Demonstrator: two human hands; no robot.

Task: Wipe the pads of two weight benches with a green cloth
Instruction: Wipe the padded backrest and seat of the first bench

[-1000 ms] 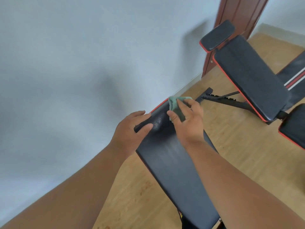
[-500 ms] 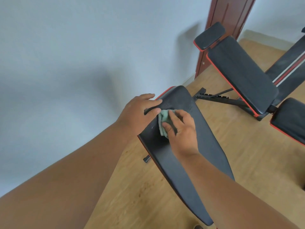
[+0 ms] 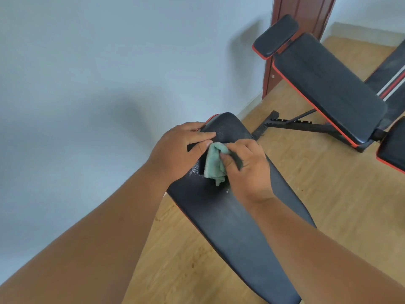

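Observation:
A long black bench pad (image 3: 232, 229) with a red edge slopes up from the bottom right to the wall. My right hand (image 3: 247, 170) presses a crumpled green cloth (image 3: 213, 163) onto its upper part. My left hand (image 3: 179, 148) grips the pad's upper left edge, its thumb lying on the pad beside the cloth. A second bench stands at the upper right with a long black back pad (image 3: 328, 86) and a small head pad (image 3: 276, 36).
A pale wall fills the left side, close behind the near pad's top. A dark red door frame (image 3: 300, 16) rises behind the second bench. Its black metal frame (image 3: 291, 123) lies on the wooden floor (image 3: 328, 183). Another red-edged pad (image 3: 394, 148) shows at the right edge.
My right hand has drawn the cloth down from the pad's top edge toward me. My left hand has kept its hold on the pad's upper left edge. The view has shifted.

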